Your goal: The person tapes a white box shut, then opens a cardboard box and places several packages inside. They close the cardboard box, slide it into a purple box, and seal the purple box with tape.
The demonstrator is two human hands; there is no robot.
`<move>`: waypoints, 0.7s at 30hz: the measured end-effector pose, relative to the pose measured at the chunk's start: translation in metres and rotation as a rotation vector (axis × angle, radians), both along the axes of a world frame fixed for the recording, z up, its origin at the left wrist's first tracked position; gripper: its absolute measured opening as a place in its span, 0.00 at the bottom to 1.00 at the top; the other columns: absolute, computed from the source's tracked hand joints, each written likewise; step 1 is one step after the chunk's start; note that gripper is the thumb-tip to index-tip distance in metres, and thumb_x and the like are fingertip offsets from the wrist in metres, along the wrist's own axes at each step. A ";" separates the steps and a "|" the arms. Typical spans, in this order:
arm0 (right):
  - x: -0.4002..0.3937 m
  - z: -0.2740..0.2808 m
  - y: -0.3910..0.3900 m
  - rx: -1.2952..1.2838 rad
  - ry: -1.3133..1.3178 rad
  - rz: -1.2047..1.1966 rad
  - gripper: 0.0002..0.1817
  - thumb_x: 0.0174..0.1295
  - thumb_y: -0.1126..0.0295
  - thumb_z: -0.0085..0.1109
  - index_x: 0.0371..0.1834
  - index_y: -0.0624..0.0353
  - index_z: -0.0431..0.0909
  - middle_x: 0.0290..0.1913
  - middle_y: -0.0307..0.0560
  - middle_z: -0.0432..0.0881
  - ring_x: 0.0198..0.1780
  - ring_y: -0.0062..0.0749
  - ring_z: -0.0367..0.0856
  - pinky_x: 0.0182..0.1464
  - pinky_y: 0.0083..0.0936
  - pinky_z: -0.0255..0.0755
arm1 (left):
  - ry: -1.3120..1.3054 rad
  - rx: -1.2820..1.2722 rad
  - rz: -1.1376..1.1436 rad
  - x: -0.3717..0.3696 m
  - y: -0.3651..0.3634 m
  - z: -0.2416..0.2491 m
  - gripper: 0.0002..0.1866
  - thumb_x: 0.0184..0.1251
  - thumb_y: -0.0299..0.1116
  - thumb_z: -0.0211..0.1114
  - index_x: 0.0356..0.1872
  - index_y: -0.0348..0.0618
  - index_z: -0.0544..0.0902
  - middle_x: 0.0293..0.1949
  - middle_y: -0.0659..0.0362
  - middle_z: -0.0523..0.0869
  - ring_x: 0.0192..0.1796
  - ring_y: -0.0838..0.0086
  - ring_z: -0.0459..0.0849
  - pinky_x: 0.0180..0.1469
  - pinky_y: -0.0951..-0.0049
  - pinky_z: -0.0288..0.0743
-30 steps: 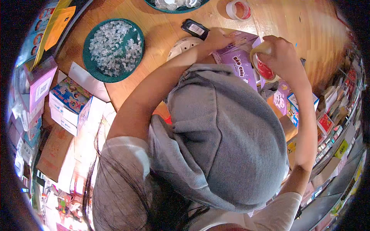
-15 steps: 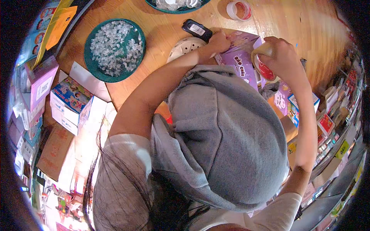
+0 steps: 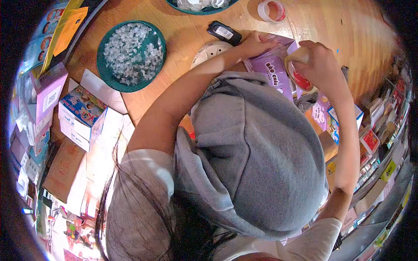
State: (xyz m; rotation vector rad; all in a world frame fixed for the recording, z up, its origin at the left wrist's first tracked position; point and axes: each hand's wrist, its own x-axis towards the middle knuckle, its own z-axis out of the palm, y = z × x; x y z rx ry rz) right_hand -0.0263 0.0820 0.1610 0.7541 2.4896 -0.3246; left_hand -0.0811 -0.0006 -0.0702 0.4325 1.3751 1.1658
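A purple printed box (image 3: 272, 71) lies on the wooden surface beyond a large grey cloth form. My left hand (image 3: 260, 44) grips its far top edge, the fingers reaching along the flap. In my right hand (image 3: 321, 65) is a roll of packing tape (image 3: 301, 78) with a red-printed inner ring, held against the box's right side. My fingers wrap over the roll's upper part. The grey cloth hides the near end of the box.
A green basket (image 3: 102, 69) of small clear pieces stands left; another basket (image 3: 196, 11) is at the top. Nearby are a second tape roll (image 3: 271, 11), a black labelled object (image 3: 224, 33) and a holed white object (image 3: 211, 51). Grey cloth (image 3: 261, 165) fills the middle; boxes (image 3: 82, 108) stand left.
My left hand has slid right along the box's far edge, its fingers now farther over the flap. My right hand stays at the box's right side with the tape, shifted very slightly.
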 end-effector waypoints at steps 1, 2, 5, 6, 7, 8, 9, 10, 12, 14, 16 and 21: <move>0.001 0.000 0.000 -0.005 0.007 0.006 0.25 0.45 0.66 0.66 0.48 0.64 0.77 0.40 0.63 0.80 0.43 0.53 0.80 0.47 0.38 0.73 | 0.039 -0.005 0.034 0.004 0.001 -0.004 0.40 0.50 0.59 0.67 0.46 0.26 0.69 0.44 0.46 0.80 0.46 0.66 0.79 0.48 0.68 0.72; 0.001 0.000 0.001 -0.010 0.015 0.013 0.25 0.45 0.66 0.66 0.48 0.64 0.77 0.40 0.63 0.80 0.43 0.53 0.80 0.47 0.38 0.73 | 0.076 -0.022 0.031 0.007 0.003 -0.011 0.39 0.51 0.59 0.67 0.45 0.27 0.69 0.42 0.46 0.80 0.45 0.65 0.80 0.48 0.68 0.72; 0.001 0.001 -0.001 -0.014 0.013 0.003 0.25 0.45 0.66 0.66 0.48 0.64 0.77 0.40 0.64 0.80 0.43 0.53 0.80 0.47 0.38 0.73 | 0.164 -0.037 0.030 0.012 0.006 -0.030 0.36 0.54 0.57 0.64 0.43 0.27 0.70 0.39 0.46 0.81 0.42 0.62 0.81 0.47 0.68 0.73; 0.000 0.002 -0.001 -0.013 0.007 -0.005 0.25 0.45 0.66 0.66 0.48 0.64 0.77 0.40 0.64 0.80 0.43 0.53 0.80 0.47 0.38 0.73 | 0.178 -0.018 0.035 0.013 0.007 -0.036 0.35 0.55 0.57 0.63 0.43 0.28 0.70 0.39 0.45 0.81 0.42 0.62 0.81 0.47 0.68 0.73; 0.001 0.001 -0.001 -0.016 0.014 0.001 0.25 0.45 0.66 0.66 0.48 0.64 0.77 0.40 0.64 0.80 0.43 0.53 0.80 0.47 0.38 0.73 | 0.190 0.001 0.039 0.014 0.008 -0.042 0.34 0.57 0.56 0.63 0.44 0.28 0.69 0.39 0.45 0.81 0.42 0.62 0.81 0.47 0.68 0.73; 0.003 0.000 0.001 -0.018 0.021 0.007 0.25 0.45 0.66 0.66 0.48 0.65 0.77 0.40 0.64 0.80 0.43 0.53 0.80 0.47 0.38 0.73 | 0.221 -0.007 0.011 0.013 0.008 -0.047 0.32 0.57 0.54 0.62 0.44 0.30 0.70 0.40 0.45 0.81 0.43 0.62 0.81 0.47 0.68 0.73; 0.004 -0.001 0.001 -0.020 0.029 0.013 0.25 0.45 0.66 0.66 0.48 0.65 0.76 0.39 0.64 0.80 0.43 0.53 0.80 0.47 0.38 0.73 | 0.252 -0.014 -0.016 0.010 0.008 -0.052 0.30 0.58 0.53 0.62 0.45 0.32 0.70 0.40 0.45 0.81 0.43 0.62 0.80 0.47 0.68 0.73; 0.003 0.000 0.001 -0.022 0.023 0.007 0.25 0.45 0.66 0.66 0.48 0.65 0.76 0.40 0.64 0.80 0.43 0.52 0.80 0.47 0.38 0.73 | 0.283 -0.021 -0.044 0.006 0.009 -0.057 0.27 0.58 0.51 0.61 0.45 0.34 0.70 0.41 0.45 0.80 0.44 0.62 0.80 0.46 0.68 0.73; 0.000 0.003 -0.001 -0.027 0.011 -0.003 0.25 0.45 0.67 0.66 0.48 0.65 0.77 0.40 0.64 0.80 0.43 0.52 0.80 0.47 0.38 0.73 | 0.346 0.091 -0.086 -0.009 0.013 -0.061 0.25 0.58 0.47 0.61 0.50 0.39 0.70 0.42 0.47 0.80 0.44 0.62 0.80 0.45 0.67 0.73; 0.002 0.001 0.000 -0.031 0.026 -0.010 0.25 0.45 0.67 0.66 0.48 0.65 0.77 0.40 0.64 0.80 0.43 0.52 0.80 0.47 0.37 0.73 | 0.210 0.273 -0.170 -0.026 0.014 -0.050 0.26 0.57 0.43 0.61 0.55 0.43 0.69 0.43 0.49 0.80 0.43 0.62 0.80 0.43 0.67 0.73; 0.003 0.000 0.001 -0.028 0.031 -0.015 0.24 0.45 0.67 0.66 0.47 0.65 0.77 0.40 0.64 0.80 0.43 0.52 0.80 0.47 0.37 0.73 | -0.129 0.515 -0.289 -0.052 0.015 -0.003 0.30 0.55 0.40 0.62 0.60 0.46 0.67 0.45 0.51 0.79 0.41 0.62 0.80 0.41 0.67 0.73; 0.007 -0.003 0.003 -0.037 0.068 0.027 0.24 0.45 0.67 0.66 0.47 0.65 0.77 0.39 0.63 0.80 0.42 0.53 0.80 0.47 0.37 0.73 | 0.519 0.716 -0.713 -0.054 0.017 0.037 0.42 0.48 0.46 0.71 0.66 0.54 0.61 0.69 0.50 0.56 0.71 0.61 0.54 0.69 0.64 0.52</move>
